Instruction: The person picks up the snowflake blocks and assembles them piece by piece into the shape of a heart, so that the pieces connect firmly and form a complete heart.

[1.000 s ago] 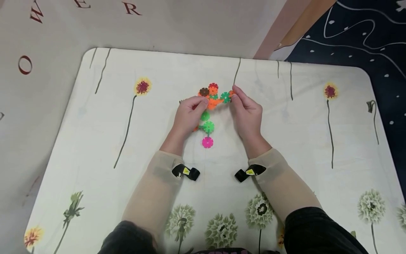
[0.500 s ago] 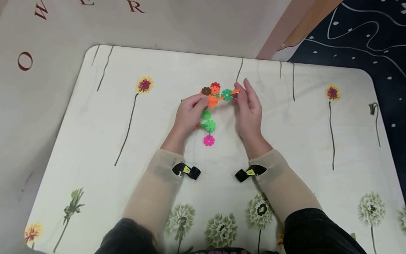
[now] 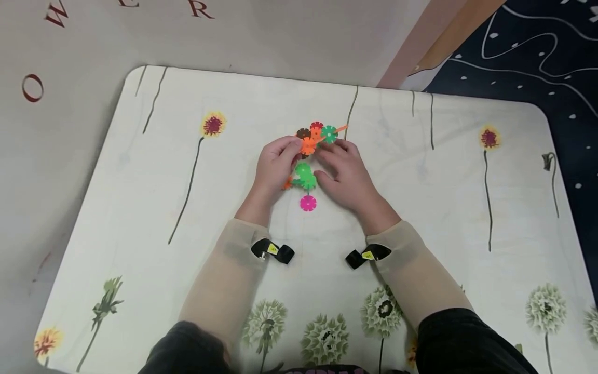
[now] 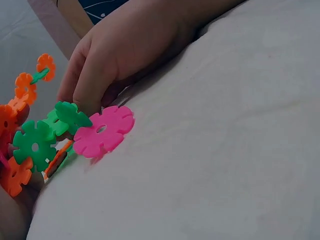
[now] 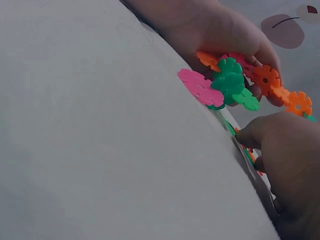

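Note:
My left hand pinches a chain of linked plastic snowflake discs between thumb and fingers. Its orange disc is at the fingertips, and a pink disc hangs at the near end below green discs. To the right, a green disc carries an orange one seen nearly edge-on. My right hand is beside the chain, thumb apart from the spread fingers, its fingertips partly hidden under the discs. In the right wrist view, that thumb and fingers reach down by small green and orange pieces low on the table.
The table has a white cover printed with flowers and stems. A pale wall with red letters runs along its far side. Dark patterned fabric lies beyond the back right corner. Each wrist wears a small black camera.
My right hand has let go of the orange disc at the chain's right end and moved left and down beside the chain. The left hand keeps its grip; the chain has turned slightly.

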### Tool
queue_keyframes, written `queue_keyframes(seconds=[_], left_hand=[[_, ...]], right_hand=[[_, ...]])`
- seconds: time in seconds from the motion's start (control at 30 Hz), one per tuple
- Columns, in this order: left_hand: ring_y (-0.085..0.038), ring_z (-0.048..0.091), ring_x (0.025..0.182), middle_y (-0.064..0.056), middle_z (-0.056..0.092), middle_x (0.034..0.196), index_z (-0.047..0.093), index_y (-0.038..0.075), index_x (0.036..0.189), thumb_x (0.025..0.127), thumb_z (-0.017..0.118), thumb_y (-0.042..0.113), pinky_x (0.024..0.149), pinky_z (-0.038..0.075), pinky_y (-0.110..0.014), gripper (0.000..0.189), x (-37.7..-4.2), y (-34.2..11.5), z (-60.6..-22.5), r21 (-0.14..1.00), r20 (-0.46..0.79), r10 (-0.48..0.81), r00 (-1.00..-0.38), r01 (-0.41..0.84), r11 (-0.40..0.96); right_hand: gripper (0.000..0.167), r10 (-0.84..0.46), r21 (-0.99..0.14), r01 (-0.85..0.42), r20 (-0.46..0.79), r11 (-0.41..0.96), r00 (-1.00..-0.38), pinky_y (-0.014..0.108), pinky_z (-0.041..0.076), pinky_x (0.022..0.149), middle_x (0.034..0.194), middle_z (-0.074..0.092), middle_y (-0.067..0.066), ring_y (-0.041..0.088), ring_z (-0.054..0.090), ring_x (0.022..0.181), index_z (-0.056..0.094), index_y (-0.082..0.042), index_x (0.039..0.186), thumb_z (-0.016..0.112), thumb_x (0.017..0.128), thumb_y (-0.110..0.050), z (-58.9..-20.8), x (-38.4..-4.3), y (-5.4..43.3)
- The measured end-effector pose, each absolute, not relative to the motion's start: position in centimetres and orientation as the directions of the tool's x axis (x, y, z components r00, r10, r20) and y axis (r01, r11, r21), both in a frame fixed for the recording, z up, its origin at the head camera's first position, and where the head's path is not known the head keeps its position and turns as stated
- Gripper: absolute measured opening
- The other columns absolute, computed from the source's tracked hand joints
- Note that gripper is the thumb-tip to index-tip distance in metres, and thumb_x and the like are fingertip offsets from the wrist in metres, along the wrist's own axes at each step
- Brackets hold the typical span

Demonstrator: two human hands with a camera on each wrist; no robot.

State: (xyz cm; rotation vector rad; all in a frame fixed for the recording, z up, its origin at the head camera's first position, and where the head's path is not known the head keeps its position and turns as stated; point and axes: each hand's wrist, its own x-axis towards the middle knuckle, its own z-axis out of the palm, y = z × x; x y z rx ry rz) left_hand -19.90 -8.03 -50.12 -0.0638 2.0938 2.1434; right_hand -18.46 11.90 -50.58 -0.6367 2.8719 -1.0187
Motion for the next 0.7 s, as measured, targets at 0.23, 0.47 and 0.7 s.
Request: queue_keyframes(seconds=[0.23, 0.47, 0.7], left_hand=[[-0.015, 0.047, 0.064, -0.008, 0.056, 0.077, 0.075, 0.002, 0.103, 0.110, 0.060, 0.023, 0.065, 0.042, -0.028, 0.026, -19.90, -8.00, -50.15, 0.994, -0.113, 0.071, -0.991, -0.112, 0.016], [-0.016, 0.047, 0.064, -0.012, 0.057, 0.077, 0.075, 0.001, 0.103, 0.109, 0.060, 0.020, 0.063, 0.042, -0.027, 0.026, -19.87, -8.03, -50.25, 0.995, -0.096, 0.067, -0.993, -0.096, 0.011], [-0.017, 0.048, 0.066, -0.014, 0.059, 0.082, 0.076, 0.001, 0.105, 0.109, 0.059, 0.020, 0.064, 0.043, -0.027, 0.025, -19.92, -7.93, -50.17, 0.994, -0.105, 0.067, -0.992, -0.104, 0.021]], right_hand=[[0.038, -0.395, -0.600, -0.409, 0.164, 0.687, -0.904, 0.052, 0.033, 0.118, 0.146, 0.062, 0.013, 0.038, 0.042, 0.139, 0.075, -0.010, 0.133, 0.063, 0.100, -0.023, -50.56, -18.33, 11.86], [0.033, -0.367, -0.606, -0.401, 0.186, 0.687, -0.911, 0.051, 0.038, 0.109, 0.121, 0.063, 0.014, 0.038, 0.044, 0.125, 0.076, -0.007, 0.129, 0.068, 0.099, -0.017, -50.61, -18.26, 11.70], [0.032, -0.321, -0.579, -0.391, 0.225, 0.715, -0.920, 0.051, 0.035, 0.104, 0.107, 0.060, 0.014, 0.036, 0.047, 0.113, 0.076, -0.003, 0.129, 0.070, 0.099, -0.014, -50.88, -18.32, 11.68]])
